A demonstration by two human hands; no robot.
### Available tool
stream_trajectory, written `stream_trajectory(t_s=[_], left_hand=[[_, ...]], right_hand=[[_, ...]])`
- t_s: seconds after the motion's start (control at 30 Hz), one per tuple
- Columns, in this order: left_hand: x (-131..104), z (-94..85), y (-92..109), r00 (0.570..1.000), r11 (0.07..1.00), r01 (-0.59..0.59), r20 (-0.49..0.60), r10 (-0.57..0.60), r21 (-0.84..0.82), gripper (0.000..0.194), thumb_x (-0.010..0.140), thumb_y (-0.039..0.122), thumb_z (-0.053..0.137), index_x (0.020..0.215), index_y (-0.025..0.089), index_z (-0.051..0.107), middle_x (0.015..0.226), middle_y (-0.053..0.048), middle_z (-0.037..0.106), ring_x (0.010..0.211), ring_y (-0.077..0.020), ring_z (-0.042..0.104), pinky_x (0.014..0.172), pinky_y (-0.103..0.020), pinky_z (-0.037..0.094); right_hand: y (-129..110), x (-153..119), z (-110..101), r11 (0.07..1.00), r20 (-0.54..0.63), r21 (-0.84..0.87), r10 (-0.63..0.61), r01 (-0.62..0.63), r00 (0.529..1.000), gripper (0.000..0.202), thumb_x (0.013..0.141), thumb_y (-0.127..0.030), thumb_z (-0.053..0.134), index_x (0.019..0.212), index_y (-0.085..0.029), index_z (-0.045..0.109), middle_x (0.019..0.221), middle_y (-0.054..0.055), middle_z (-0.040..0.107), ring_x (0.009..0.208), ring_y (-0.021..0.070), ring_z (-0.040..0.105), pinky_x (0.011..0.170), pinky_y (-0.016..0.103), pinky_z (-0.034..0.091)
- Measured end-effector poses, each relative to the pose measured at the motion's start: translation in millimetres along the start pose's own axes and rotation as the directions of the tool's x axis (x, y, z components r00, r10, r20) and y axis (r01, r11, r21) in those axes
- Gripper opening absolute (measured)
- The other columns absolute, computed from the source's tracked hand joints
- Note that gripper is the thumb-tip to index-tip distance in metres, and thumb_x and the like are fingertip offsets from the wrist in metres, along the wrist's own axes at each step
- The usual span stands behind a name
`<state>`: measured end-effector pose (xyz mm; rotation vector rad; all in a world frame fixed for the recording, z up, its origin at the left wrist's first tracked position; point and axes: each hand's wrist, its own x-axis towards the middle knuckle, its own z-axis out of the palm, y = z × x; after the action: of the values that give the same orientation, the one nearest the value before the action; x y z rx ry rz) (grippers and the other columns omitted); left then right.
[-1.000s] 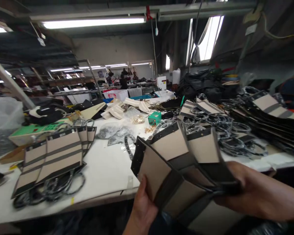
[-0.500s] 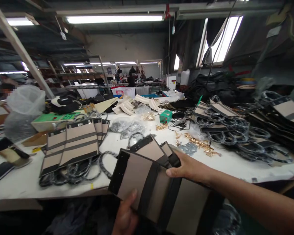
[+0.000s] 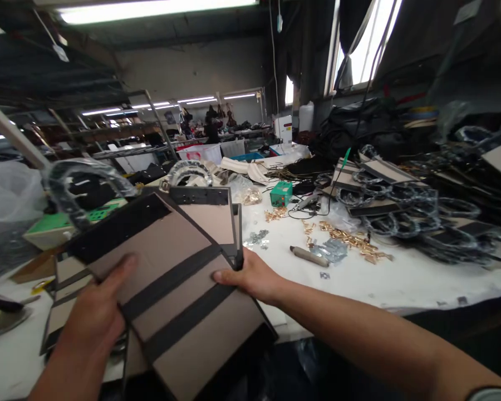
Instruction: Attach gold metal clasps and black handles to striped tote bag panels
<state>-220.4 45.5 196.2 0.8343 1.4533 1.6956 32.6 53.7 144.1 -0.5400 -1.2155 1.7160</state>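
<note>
Both of my hands hold a fanned stack of flat bag panels, taupe with black bands and black edges, tilted above the front of the white table. My left hand grips the left side, its thumb flat on the top panel and its fingers hidden underneath. At the upper right edges, my right hand is closed on the stack, with the thumb on the front face. Plastic-wrapped handles, one to the left and one at the back, stick up from the panels.
Beyond my right hand lie a grey-handled tool, gold-coloured metal pieces, thin grey metal plates and a green box with a cord. More panels with wrapped handles are heaped at right. Another panel pile lies at left, partly covered.
The held stack has moved left and up with both hands, now overlapping the left pile. The panels are turned and fanned differently. The camera view has shifted, and the grey-handled tool now shows.
</note>
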Motion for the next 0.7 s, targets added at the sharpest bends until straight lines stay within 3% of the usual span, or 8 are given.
stream_trajectory(t_s=[0.07,0.17,0.27,0.33,0.4,0.5,0.6,0.7], left_hand=[[46.2,6.3,-18.2,0.998,0.981,-0.006,0.069,-0.008,0.195,0.058,0.071,0.040,0.081,0.123,0.016,0.070,0.109,-0.009,0.079,0.103,-0.0301,0.073,0.101,-0.054,0.056],[96.1,6.2,-76.5,0.999,0.839,-0.001,0.039,-0.024,0.545,0.049,0.061,0.040,0.084,0.100,0.013,0.076,0.095,-0.012,0.079,0.098,-0.0351,0.073,0.101,-0.056,0.053],[114.3,3.1,-128.7,0.998,0.767,-0.015,0.059,-0.030,0.641,0.041,0.061,0.038,0.082,0.095,0.016,0.075,0.093,-0.012,0.079,0.098,-0.0354,0.073,0.097,-0.051,0.055],[111.9,4.7,-142.4,0.999,0.806,-0.030,0.051,-0.001,0.591,0.042,0.065,0.040,0.079,0.100,0.017,0.074,0.097,-0.010,0.079,0.098,-0.0323,0.073,0.095,-0.046,0.056],[103.0,9.3,-137.1,0.996,0.886,-0.050,0.085,0.011,0.462,0.046,0.068,0.043,0.080,0.107,0.018,0.071,0.103,-0.008,0.078,0.098,-0.0282,0.073,0.095,-0.042,0.056],[81.8,17.8,-105.6,0.987,0.977,0.007,0.153,-0.041,0.214,0.053,0.068,0.040,0.085,0.114,0.019,0.069,0.103,-0.006,0.078,0.098,-0.0240,0.073,0.096,-0.038,0.055],[49.5,25.5,-67.1,0.984,0.994,0.093,0.149,-0.100,0.054,0.058,0.064,0.033,0.088,0.117,0.019,0.068,0.100,-0.005,0.078,0.097,-0.0238,0.074,0.095,-0.039,0.057],[3.3,34.0,-36.8,0.977,0.990,0.130,0.178,-0.117,-0.062,0.064,0.064,0.029,0.089,0.124,0.022,0.067,0.105,-0.006,0.079,0.096,-0.0253,0.075,0.093,-0.042,0.059]], right_hand=[[38.9,36.4,-13.2,0.992,-0.131,-0.085,0.083,-0.094,0.988,0.048,0.073,-0.038,0.080,0.115,-0.020,0.067,0.110,0.004,0.075,0.099,0.0221,0.071,0.091,0.035,0.057],[87.3,70.5,-42.6,0.817,-0.383,-0.419,0.237,-0.397,0.893,0.036,0.069,-0.026,0.077,0.103,-0.018,0.070,0.103,0.005,0.076,0.095,0.0229,0.071,0.082,0.032,0.057],[108.0,82.9,-68.4,0.678,-0.504,-0.505,0.271,-0.534,0.820,0.033,0.065,-0.025,0.077,0.096,-0.016,0.069,0.095,0.010,0.075,0.088,0.0283,0.071,0.074,0.036,0.056],[108.7,86.0,-79.4,0.615,-0.526,-0.550,0.271,-0.565,0.806,0.031,0.065,-0.032,0.078,0.091,-0.017,0.069,0.093,0.011,0.074,0.089,0.0310,0.071,0.074,0.039,0.055],[104.2,87.1,-87.2,0.571,-0.520,-0.598,0.258,-0.563,0.814,0.036,0.063,-0.041,0.082,0.087,-0.017,0.070,0.094,0.012,0.074,0.096,0.0345,0.070,0.078,0.041,0.054],[94.4,80.7,-97.1,0.559,-0.492,-0.625,0.260,-0.545,0.831,0.048,0.065,-0.055,0.082,0.093,-0.017,0.072,0.093,0.013,0.074,0.096,0.0343,0.069,0.077,0.041,0.055],[78.2,56.4,-99.6,0.743,-0.455,-0.510,0.194,-0.433,0.869,0.073,0.076,-0.067,0.073,0.128,-0.016,0.065,0.106,0.015,0.073,0.090,0.0280,0.070,0.069,0.036,0.056],[50.0,10.6,-84.6,0.964,-0.246,-0.223,0.087,-0.144,0.965,0.081,0.085,-0.073,0.062,0.144,-0.019,0.054,0.131,0.016,0.066,0.112,0.0280,0.067,0.087,0.040,0.057]])
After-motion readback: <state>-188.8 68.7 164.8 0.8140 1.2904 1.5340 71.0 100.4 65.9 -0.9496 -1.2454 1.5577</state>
